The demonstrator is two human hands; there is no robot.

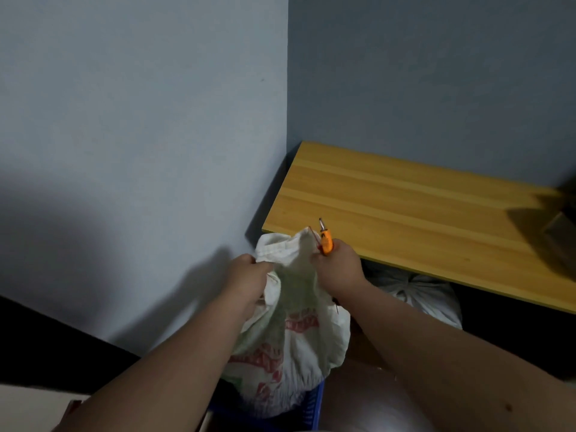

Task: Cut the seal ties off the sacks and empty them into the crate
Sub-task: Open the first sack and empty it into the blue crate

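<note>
Now both hands grip the sack (pixel 293 332) top: left hand (pixel 249 275) bunches cloth, right hand (pixel 338 265) also holds the cutter (pixel 325 240). Next comes tipping it into the blue crate (pixel 313 406).

White sack (pixel 290 347) with red print, orange cutter (pixel 325 241), seemingly blue crate (pixel 313 406).

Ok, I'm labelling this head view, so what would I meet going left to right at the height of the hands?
Left hand gripping the sack's edge → white sack with red print → right hand holding the orange-handled cutter → tied white sack under the wooden tabletop.
</note>
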